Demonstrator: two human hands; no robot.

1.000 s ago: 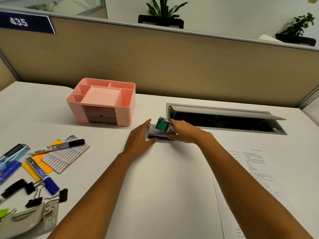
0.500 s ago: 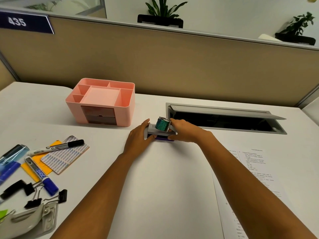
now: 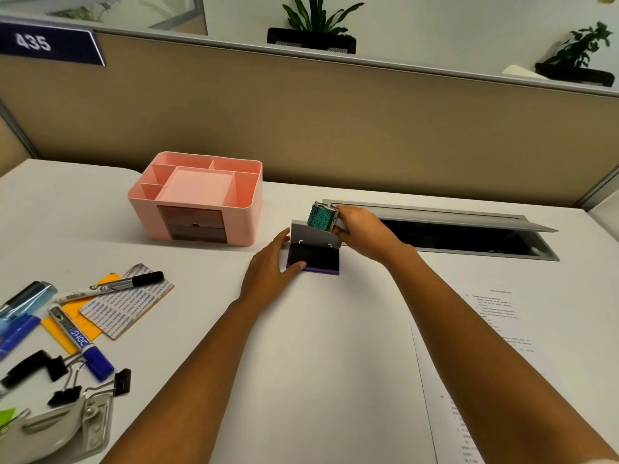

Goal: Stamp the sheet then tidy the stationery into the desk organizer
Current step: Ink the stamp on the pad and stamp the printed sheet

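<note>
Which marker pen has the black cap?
The grey marker pen with the black cap, lying across the sticky note pads. The other capped marker, nearer the binder clips, has a blue cap.

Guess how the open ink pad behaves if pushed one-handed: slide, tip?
The ink pad looks small and light, so it would likely slide on the smooth desk; the left hand braces it. Its lid stands open, so a shove there may tip it or snap it closed.

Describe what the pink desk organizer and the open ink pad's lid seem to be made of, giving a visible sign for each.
Pink desk organizer: probably moulded plastic, smooth with a soft sheen; thin even walls, rounded corners, one uniform colour.
Ink pad lid: flat, matte grey, thin and stiff; plastic or painted metal, the view cannot settle which.
</note>
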